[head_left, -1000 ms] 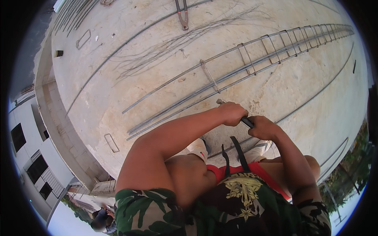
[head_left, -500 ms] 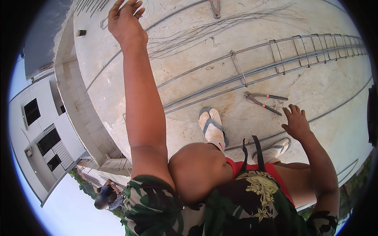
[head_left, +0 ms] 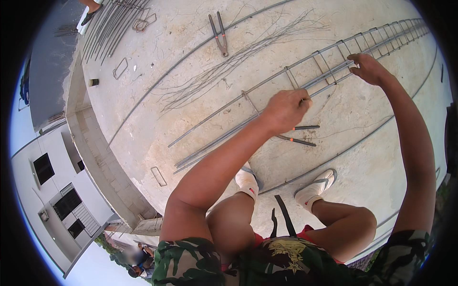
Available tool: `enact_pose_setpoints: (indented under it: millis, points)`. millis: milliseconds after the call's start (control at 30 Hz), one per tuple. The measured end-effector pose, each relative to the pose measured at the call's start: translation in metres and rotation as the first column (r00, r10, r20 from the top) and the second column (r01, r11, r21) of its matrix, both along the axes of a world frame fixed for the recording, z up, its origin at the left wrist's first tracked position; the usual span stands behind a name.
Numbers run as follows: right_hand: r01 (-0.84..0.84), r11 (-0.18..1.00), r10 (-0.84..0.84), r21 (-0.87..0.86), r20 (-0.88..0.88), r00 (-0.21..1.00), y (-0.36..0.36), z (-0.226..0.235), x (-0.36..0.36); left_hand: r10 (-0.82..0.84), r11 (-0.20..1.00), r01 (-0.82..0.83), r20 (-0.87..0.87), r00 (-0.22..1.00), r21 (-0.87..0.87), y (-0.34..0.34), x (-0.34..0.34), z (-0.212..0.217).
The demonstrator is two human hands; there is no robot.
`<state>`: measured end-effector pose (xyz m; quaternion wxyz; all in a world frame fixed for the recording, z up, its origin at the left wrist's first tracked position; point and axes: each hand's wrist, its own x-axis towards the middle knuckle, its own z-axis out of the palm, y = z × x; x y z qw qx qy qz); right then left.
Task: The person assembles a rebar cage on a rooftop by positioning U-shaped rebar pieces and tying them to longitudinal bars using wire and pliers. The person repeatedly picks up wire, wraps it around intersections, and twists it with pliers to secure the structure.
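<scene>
A long rebar cage (head_left: 338, 45) with wire stirrups lies slantwise across the concrete, from middle left to far right. My left hand (head_left: 289, 108) hangs over its near bars with curled fingers pressed together; what they hold, if anything, is hidden. Farther right, my right hand (head_left: 368, 70) is at the cage's near bars, thumb and forefinger apart beside a stirrup. Pincers with black and orange handles (head_left: 298, 141) lie just this side of the cage, their jaws covered by my left hand and wrist.
A second pair of pincers (head_left: 219, 35) and a bundle of thin tie wire (head_left: 238, 56) lie beyond the cage. Loose bars (head_left: 109, 28) and bent stirrups (head_left: 120, 68) are at the far left. One long bar (head_left: 329, 159) crosses near my sandaled feet. A low wall (head_left: 102, 157) edges the left side.
My left hand has come from the far left, rightward and nearer, over the cage. My right hand has gone forward to the cage bars. The view has shifted and my knees show more bent.
</scene>
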<state>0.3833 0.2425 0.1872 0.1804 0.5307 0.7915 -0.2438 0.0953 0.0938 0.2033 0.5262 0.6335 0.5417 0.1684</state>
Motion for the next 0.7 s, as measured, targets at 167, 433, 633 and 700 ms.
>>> enact_pose_setpoints:
  millis: [167,433,633,700]
  points:
    - [0.287,0.946,-0.272,0.148,-0.114,0.956,0.009,0.058,0.167,-0.641,0.766,0.643,-0.065,0.765,0.002,-0.101,0.168,0.021]
    - [0.834,0.247,-0.75,-0.493,0.448,0.487,-0.466,0.164,0.335,-0.524,0.767,0.504,0.067,0.849,-0.397,-0.197,0.174,0.176]
    - [0.671,-0.355,-0.596,-0.651,0.711,0.373,-0.673,0.377,0.272,-0.057,0.895,-0.219,-0.586,0.808,-0.389,-0.235,0.038,0.351]
    - [0.635,-0.324,-0.679,-0.701,0.64,0.36,-0.66,0.409,0.273,-0.167,0.799,-0.325,-0.706,0.689,-0.506,-0.277,0.01,0.402]
